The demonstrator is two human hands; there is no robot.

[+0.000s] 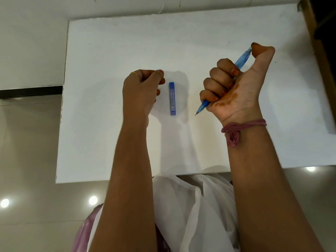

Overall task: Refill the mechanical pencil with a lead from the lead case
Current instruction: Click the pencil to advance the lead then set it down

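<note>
A blue mechanical pencil (242, 60) is gripped in my right hand (234, 88), fist closed around its barrel. The thumb presses on the pencil's top end, and the tip (199, 110) points down and to the left, above the table. A slim blue lead case (172, 98) lies flat on the white table (109, 133), lengthwise away from me, between my two hands. My left hand (141, 90) rests just left of the case, fingers curled into a loose fist with thumb against forefinger. Whether it pinches a lead I cannot tell.
The table's left edge (61, 106) drops to a glossy tiled floor (27, 142). A wooden frame (317, 33) runs along the far right. White cloth (190, 206) covers my lap below the near edge.
</note>
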